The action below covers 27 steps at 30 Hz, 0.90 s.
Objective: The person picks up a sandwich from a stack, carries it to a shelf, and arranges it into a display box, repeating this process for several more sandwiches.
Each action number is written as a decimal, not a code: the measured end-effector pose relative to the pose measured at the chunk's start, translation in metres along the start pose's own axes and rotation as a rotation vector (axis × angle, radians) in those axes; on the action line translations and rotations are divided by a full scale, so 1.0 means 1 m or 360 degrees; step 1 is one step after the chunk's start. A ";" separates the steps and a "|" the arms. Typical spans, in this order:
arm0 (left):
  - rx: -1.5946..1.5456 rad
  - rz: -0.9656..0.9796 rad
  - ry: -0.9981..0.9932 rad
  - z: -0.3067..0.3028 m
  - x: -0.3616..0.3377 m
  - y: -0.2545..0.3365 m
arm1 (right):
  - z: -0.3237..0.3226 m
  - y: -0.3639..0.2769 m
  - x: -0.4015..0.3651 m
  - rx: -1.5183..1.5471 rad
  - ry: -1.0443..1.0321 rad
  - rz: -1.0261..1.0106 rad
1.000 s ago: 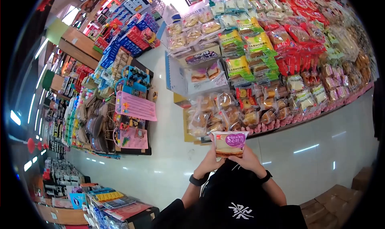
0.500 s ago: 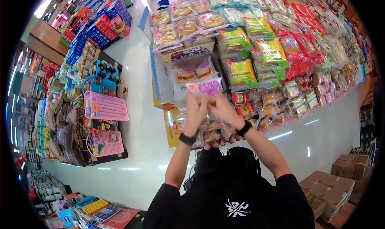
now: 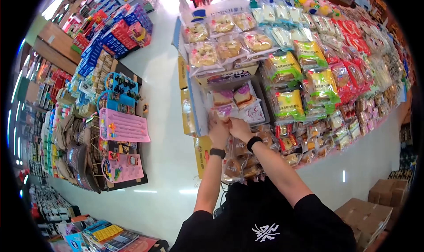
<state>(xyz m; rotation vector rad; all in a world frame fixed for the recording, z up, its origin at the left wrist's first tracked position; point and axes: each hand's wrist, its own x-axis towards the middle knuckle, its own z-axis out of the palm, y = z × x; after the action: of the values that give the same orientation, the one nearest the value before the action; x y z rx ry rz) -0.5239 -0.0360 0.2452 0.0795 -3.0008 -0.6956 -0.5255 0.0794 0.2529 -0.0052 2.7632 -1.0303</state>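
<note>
Both my hands are over the near left part of a white box (image 3: 202,102) on the display. My left hand (image 3: 218,132) is closed on a packaged cake with a purple and white wrapper (image 3: 224,111), which lies low in the box. Close beside it, my right hand (image 3: 240,129) has its fingers bent near the packet's right edge; what they hold, if anything, is hidden. Behind my hands lie two more purple-topped cakes (image 3: 244,95), with a white packet with red print (image 3: 253,113) to the right.
Round packaged buns (image 3: 232,167) lie just below my hands. Yellow-green bread packs (image 3: 289,105) are stacked to the right, flower-topped pastries (image 3: 204,54) behind. A shelf with pink trays (image 3: 123,125) stands left across the aisle; cardboard boxes (image 3: 365,216) are at the lower right.
My hands have lowered the purple-wrapped cake from above the box down into its near left part. The view has shifted, and the white packet with red print now shows.
</note>
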 end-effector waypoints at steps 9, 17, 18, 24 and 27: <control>-0.0068 -0.0091 -0.0278 0.007 0.005 -0.009 | -0.003 0.009 -0.014 0.0073 0.0127 -0.0067; 0.0205 -0.0002 -0.0149 0.028 0.010 -0.026 | 0.003 0.010 -0.013 -0.0122 0.0068 -0.0098; 0.0214 0.0030 -0.0106 0.027 0.010 -0.023 | 0.000 0.010 -0.015 -0.0121 -0.0017 -0.0087; 0.0148 0.0000 -0.0168 0.019 0.008 -0.017 | -0.029 0.007 -0.052 -0.0080 0.0051 -0.0309; -0.0056 0.0018 -0.0084 0.021 0.010 -0.020 | -0.046 0.008 -0.086 0.0063 0.0329 -0.0508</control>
<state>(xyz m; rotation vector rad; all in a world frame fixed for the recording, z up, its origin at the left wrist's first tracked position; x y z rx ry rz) -0.5343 -0.0454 0.2180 0.0436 -3.0349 -0.7610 -0.4489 0.1211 0.2970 -0.3656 2.9938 -1.2232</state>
